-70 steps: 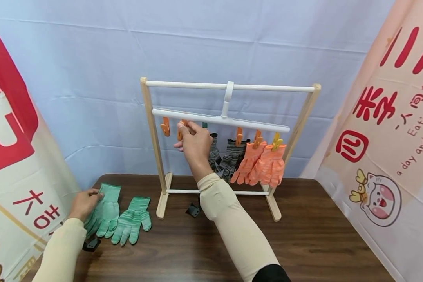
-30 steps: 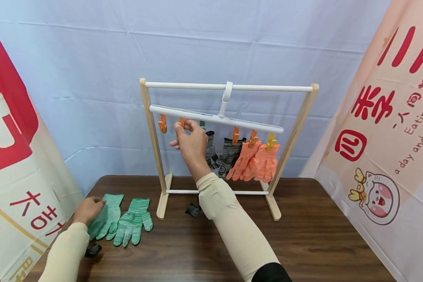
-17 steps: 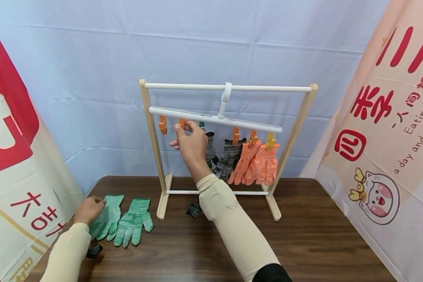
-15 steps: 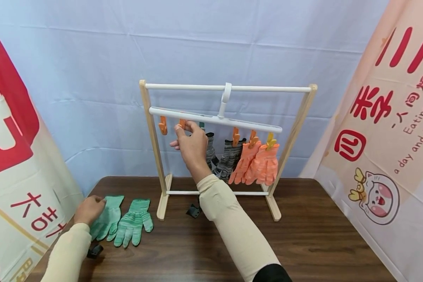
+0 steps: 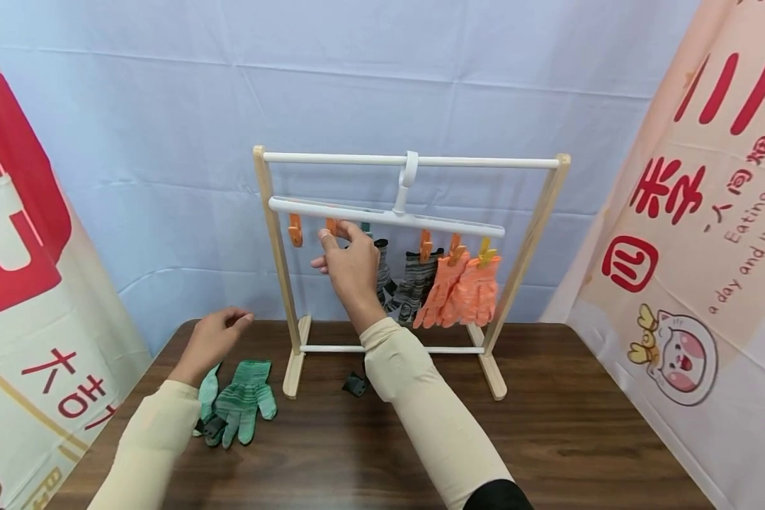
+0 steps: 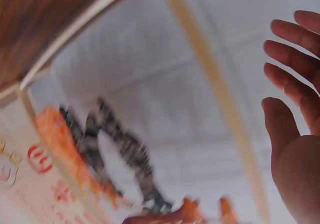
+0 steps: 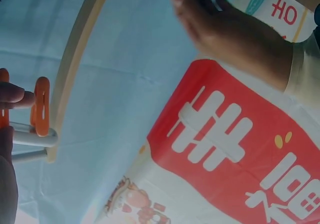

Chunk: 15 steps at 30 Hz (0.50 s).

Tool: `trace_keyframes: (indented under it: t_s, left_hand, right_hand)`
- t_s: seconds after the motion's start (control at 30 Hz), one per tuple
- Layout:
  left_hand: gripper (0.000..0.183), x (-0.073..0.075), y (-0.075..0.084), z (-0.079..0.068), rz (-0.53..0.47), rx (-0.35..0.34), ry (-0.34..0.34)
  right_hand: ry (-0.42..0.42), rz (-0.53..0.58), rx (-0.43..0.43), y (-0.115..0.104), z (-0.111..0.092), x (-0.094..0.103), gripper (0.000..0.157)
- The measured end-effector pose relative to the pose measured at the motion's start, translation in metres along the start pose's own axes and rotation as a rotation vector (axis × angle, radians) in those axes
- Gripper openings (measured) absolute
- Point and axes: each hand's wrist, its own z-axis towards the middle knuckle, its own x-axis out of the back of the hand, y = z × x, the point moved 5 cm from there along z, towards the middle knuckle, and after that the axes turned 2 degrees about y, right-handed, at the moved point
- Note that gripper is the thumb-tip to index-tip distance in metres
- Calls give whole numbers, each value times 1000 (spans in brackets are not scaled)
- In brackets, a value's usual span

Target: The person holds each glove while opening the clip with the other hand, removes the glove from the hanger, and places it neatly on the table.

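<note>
At the far left, a printed banner (image 5: 19,304) hung beside the wooden table (image 5: 567,411). The left hand (image 5: 215,340) was raised above the tabletop, near two green gloves; its fingers and thumb were spread apart. The left glove (image 5: 208,393) lay partly hidden by the left arm, and the right glove (image 5: 245,400) lay beside it, cuff toward the rack.

The rack (image 5: 277,248) stood upright on two wooden feet. Its top bar (image 5: 484,163) carried a white hanger (image 5: 338,211) by the hook; the hanger was tilted, left end higher. An orange peg (image 5: 295,231) hung at that end. The right hand (image 5: 353,273) pinched the second orange peg (image 5: 331,227), located below the hanger, between thumb and fingers.

To the right, a green peg (image 5: 365,228) was partly visible behind this hand. Gray striped gloves (image 5: 416,280) hung next, one from an orange clip (image 5: 425,246). Orange gloves (image 5: 474,294) followed, the outermost under a yellow peg (image 5: 486,251). A second banner (image 5: 676,283) hung at the far right.
</note>
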Motion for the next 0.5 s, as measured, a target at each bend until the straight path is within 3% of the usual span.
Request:
trace_keyframes:
  t_s: [0.17, 0.5]
  left_hand:
    - [42, -12, 38, 4, -72, -39, -21]
    - [32, -35, 88, 11, -186, -116, -57]
  right_hand:
    - [-9, 6, -2, -4, -2, 1, 43]
    - [-30, 15, -13, -8, -8, 3, 46]
